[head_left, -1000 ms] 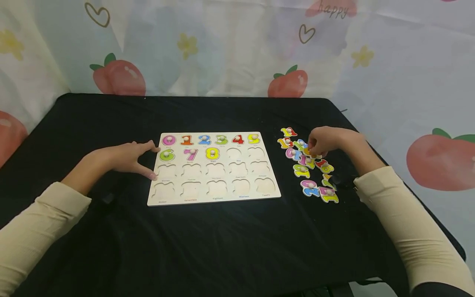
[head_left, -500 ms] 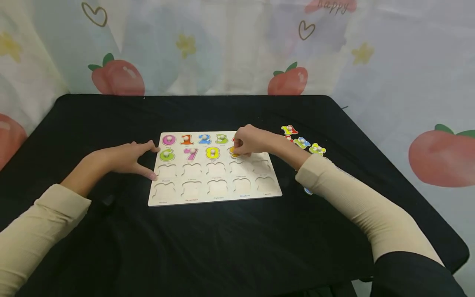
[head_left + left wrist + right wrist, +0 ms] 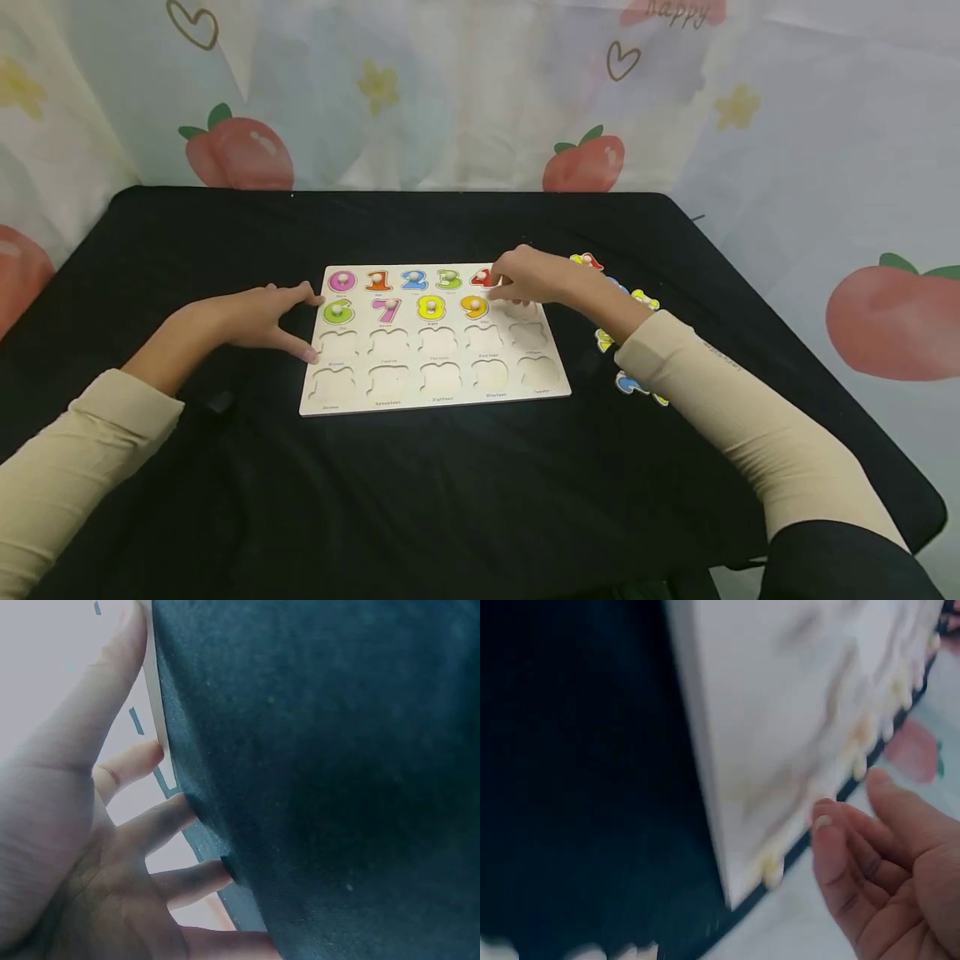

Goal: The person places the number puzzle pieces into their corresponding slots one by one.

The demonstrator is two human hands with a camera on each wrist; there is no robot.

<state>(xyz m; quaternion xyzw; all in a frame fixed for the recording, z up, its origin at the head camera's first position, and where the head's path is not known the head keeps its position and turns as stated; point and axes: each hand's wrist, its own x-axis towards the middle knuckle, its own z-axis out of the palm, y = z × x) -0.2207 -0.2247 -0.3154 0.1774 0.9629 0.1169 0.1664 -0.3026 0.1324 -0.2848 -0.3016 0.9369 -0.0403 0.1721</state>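
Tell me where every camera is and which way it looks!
Head: on the person's head, looking forward and down at the number board on the black table; left hand, right hand and sleeves show.
Left wrist: on the left wrist, looking at the board's edge and table; only that hand shows.
Right wrist: on the right wrist, looking blurrily across the board toward the peach-print cloth; only that hand shows.
Head and right wrist share board, cloth and right hand.

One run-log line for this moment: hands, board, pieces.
left hand: on left edge of board | right hand: over board, empty | 9 piece: in slot | loose pieces: right of board, partly hidden
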